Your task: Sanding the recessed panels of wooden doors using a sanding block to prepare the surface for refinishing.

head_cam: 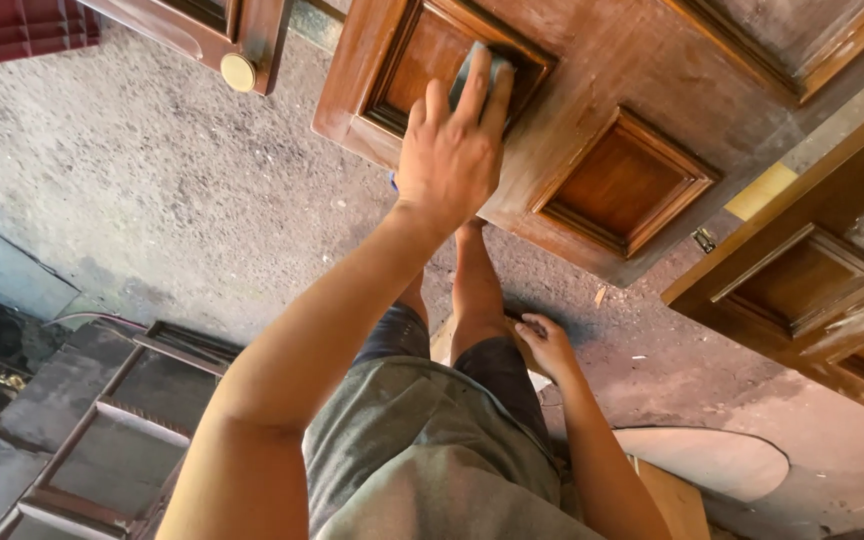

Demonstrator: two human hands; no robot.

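My left hand (449, 160) reaches forward and presses a grey-blue sanding pad (482, 70) against the recessed upper-left panel of a brown wooden door (602, 70). The fingers lie flat over the pad and cover most of it. The door leans in front of me with several raised square panels, its surface dull and scuffed in places. My right hand (546, 345) rests low beside my right knee on the edge of a pale wooden seat (677, 500), fingers loosely curled and holding nothing. My legs in dark shorts stretch toward the door's lower edge.
Another panelled door (802, 290) leans at the right. A door with a round brass knob (237, 72) stands at the top left. A dark wooden frame (112, 420) lies on the rough concrete floor (152, 190) at the lower left. A pale oval board (712, 460) lies at the lower right.
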